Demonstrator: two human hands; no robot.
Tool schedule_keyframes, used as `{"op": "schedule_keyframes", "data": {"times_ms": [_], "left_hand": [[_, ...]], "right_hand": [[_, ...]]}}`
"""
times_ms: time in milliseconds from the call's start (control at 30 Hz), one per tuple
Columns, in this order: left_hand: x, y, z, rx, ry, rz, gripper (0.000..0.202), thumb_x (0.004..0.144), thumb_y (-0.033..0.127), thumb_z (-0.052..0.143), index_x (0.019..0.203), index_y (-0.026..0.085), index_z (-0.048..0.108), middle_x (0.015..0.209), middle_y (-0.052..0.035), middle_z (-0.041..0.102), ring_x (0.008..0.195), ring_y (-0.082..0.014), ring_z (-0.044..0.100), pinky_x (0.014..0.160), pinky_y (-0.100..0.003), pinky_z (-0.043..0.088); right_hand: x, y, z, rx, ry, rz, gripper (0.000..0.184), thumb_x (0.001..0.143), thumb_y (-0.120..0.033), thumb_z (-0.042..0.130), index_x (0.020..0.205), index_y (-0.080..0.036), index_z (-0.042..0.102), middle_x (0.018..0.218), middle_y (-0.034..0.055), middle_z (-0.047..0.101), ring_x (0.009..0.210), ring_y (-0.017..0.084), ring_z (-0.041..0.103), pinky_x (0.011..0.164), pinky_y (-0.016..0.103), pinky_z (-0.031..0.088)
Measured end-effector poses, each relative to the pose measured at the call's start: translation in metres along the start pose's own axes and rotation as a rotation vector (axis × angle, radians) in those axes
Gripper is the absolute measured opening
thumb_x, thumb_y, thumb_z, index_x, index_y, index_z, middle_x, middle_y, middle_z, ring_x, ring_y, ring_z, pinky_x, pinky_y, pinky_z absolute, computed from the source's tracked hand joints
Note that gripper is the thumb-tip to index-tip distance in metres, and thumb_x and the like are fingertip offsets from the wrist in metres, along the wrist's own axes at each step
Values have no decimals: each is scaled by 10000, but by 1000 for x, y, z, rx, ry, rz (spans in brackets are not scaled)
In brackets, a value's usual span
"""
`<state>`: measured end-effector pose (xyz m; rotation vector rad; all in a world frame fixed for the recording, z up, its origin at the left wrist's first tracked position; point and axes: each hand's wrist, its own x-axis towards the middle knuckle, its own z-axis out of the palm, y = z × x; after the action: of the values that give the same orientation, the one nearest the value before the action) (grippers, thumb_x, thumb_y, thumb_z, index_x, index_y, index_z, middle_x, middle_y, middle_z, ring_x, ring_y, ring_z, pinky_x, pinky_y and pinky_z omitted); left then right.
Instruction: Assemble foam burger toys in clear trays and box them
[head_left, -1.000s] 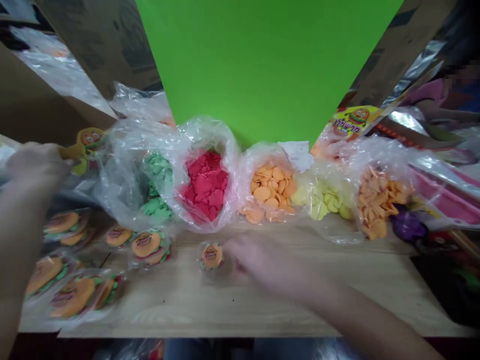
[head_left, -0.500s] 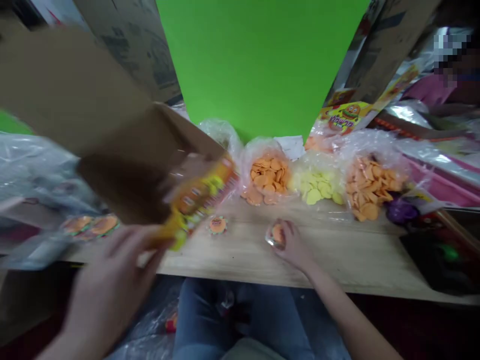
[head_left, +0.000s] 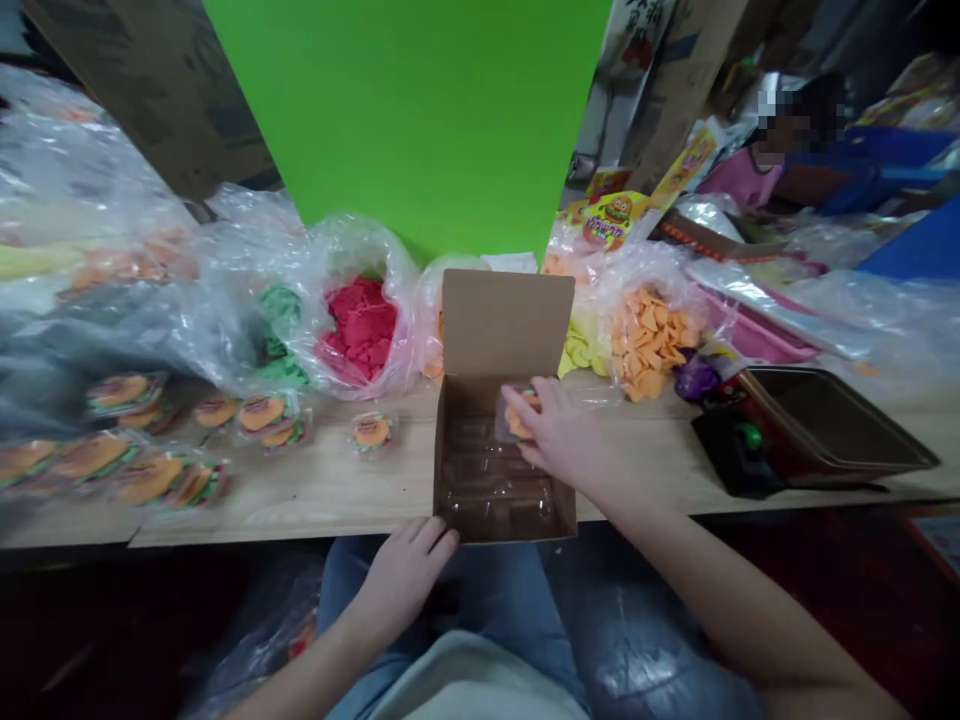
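Note:
An open cardboard box with a clear plastic insert stands at the near edge of the wooden table, its lid flap raised. My right hand is over the box's far right corner, fingers closed on a small wrapped burger-shaped candy. My left hand rests against the box's near left corner, fingers curled on the edge. One loose wrapped candy lies on the table to the left of the box.
Clear bags of green, red, yellow and orange candy pieces line the back. Several wrapped burger candies lie at the left. A dark tray sits at the right. Another person sits far right.
The cardboard box has come down from mid-air at the left onto the table in front of me, open. My right hand has carried its candy from the table into the box.

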<state>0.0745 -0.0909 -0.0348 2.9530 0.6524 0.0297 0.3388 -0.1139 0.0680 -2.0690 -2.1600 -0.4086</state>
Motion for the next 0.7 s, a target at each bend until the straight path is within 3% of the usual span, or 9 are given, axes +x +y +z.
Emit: {"op": "schedule_keyframes", "data": {"times_ms": [133, 233, 333, 433, 700], "left_hand": [[-7, 2, 0, -4, 1, -55, 229, 829, 176, 507, 1056, 208, 505, 986, -27, 547, 890, -191, 481, 791, -321, 402], [-6, -1, -3, -29, -25, -59, 210, 840, 208, 490, 1049, 214, 502, 971, -17, 545, 880, -189, 476, 784, -319, 403], [-4, -6, -6, -38, -62, -26, 203, 840, 228, 490, 1043, 221, 503, 958, -16, 541, 870, -190, 474, 770, -318, 405], [-3, -11, -8, -31, -85, -9, 202, 835, 232, 499, 1037, 222, 505, 954, -20, 535, 871, -193, 472, 765, -320, 406], [-7, -21, -8, -55, -97, -28, 179, 841, 217, 490, 1020, 228, 505, 961, -15, 530, 876, -190, 465, 771, -318, 406]], "right_hand": [[24, -8, 60, -180, -54, -129, 438, 818, -174, 499, 1246, -239, 431, 1220, 164, 452, 1173, 332, 353, 893, 471, 313], [25, -6, 81, -206, -57, -189, 437, 848, -188, 456, 1278, -248, 398, 1248, 152, 442, 1197, 329, 327, 898, 464, 299], [29, -11, 78, -222, -136, -140, 393, 856, -148, 411, 1242, -215, 437, 1099, 142, 529, 1030, 280, 456, 794, 388, 361], [37, -20, 68, -247, -183, -91, 337, 871, -141, 362, 1181, -198, 479, 1030, 141, 543, 908, 252, 483, 707, 353, 371], [33, -23, 67, -318, -131, -138, 362, 862, -119, 360, 1212, -146, 448, 1034, 142, 550, 890, 253, 478, 746, 375, 354]]}}
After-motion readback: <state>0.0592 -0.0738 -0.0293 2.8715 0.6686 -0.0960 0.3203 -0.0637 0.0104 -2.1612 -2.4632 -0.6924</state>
